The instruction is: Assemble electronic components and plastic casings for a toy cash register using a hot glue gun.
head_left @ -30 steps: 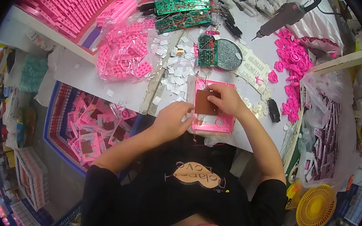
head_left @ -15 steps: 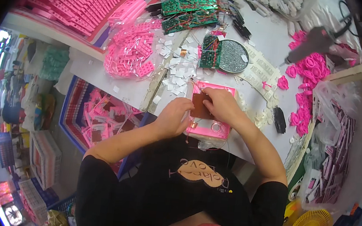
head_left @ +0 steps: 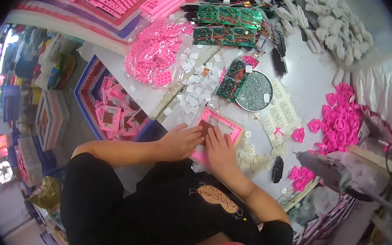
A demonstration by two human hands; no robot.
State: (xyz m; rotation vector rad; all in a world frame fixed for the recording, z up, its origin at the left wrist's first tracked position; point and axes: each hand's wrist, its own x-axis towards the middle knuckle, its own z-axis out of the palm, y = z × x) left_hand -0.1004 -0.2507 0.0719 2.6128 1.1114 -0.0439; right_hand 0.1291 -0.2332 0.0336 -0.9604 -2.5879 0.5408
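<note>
A pink plastic casing (head_left: 236, 128) lies close in front of me, partly hidden under my hands. Inside it is a flat brown square panel (head_left: 204, 127), with thin wires at its far edge. My right hand (head_left: 220, 152) rests palm down over the panel and casing, its fingers stretched out and spread. From the other side, my left hand (head_left: 182, 141) touches the panel's left edge with extended fingertips. Just beyond the casing, a green circuit board (head_left: 232, 81) leans against a round dish of small metal screws (head_left: 255, 91).
Stacked green circuit boards (head_left: 226, 36), a bag of pink keypads (head_left: 153, 53) and white square pieces (head_left: 194, 93) lie farther back. On the right are pink ring-shaped parts (head_left: 342, 116) and a grey gun-shaped tool (head_left: 329, 169). A blue-rimmed crate (head_left: 84, 82) with pink casings stands left.
The view has turned and shifted. My right hand has gone from gripping the panel's side to lying spread over it. The grey tool now hangs nearer, below the pink parts.
</note>
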